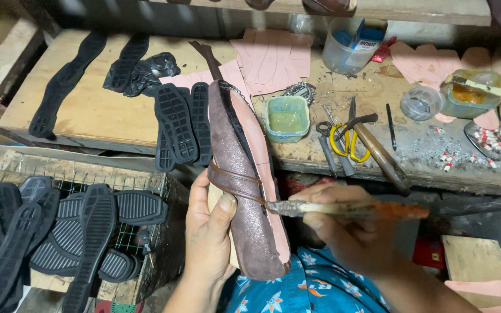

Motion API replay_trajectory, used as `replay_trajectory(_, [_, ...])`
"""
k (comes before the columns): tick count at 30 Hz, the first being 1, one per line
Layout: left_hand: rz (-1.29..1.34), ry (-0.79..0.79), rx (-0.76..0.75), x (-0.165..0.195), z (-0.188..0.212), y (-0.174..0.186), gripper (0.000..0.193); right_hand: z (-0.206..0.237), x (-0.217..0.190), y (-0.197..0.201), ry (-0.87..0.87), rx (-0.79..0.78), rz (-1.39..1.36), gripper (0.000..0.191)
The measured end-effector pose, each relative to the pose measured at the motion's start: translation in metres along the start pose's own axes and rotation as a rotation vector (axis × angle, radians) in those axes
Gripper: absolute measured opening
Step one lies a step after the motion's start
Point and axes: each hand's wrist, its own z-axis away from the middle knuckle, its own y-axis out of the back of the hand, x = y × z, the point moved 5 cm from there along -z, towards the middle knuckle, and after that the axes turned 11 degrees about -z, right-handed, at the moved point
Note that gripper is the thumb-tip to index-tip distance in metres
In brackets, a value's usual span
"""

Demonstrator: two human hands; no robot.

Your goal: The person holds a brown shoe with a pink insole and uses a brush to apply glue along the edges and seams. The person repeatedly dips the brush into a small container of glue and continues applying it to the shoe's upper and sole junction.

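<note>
My left hand [207,232] holds the brown shoe [242,179] pointing away from me, and my right hand [343,229] holds a brush [343,208] touching its right edge.

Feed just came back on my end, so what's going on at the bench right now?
The left hand holds a brown shoe upper on its last, sole side up. The right hand holds a glue-caked brush with its tip at the upper's pink insole edge. A green glue tub, yellow scissors and black rubber soles lie on the workbench.

One shoe upper [244,185], one brush [343,208], one pair of scissors [346,139], perhaps a dozen black soles [175,122].
</note>
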Motion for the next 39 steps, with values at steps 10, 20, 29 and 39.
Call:
replay_trajectory(10, [-0.069,-0.018,0.024,0.005,0.000,0.000,0.066,-0.007,-0.020,-0.015,0.126,-0.113,0.172,0.029])
replay_trajectory(20, [-0.074,-0.015,0.047,0.007,-0.003,0.002,0.064,-0.004,-0.019,-0.019,0.091,-0.149,0.252,0.026])
replay_trajectory(29, [-0.087,-0.014,0.063,0.008,-0.005,0.005,0.062,-0.004,-0.021,-0.022,0.217,-0.277,0.244,0.040])
replay_trajectory(39, [-0.012,-0.014,-0.075,-0.003,-0.043,0.001,0.056,-0.028,-0.023,-0.024,0.108,-0.235,0.308,0.030])
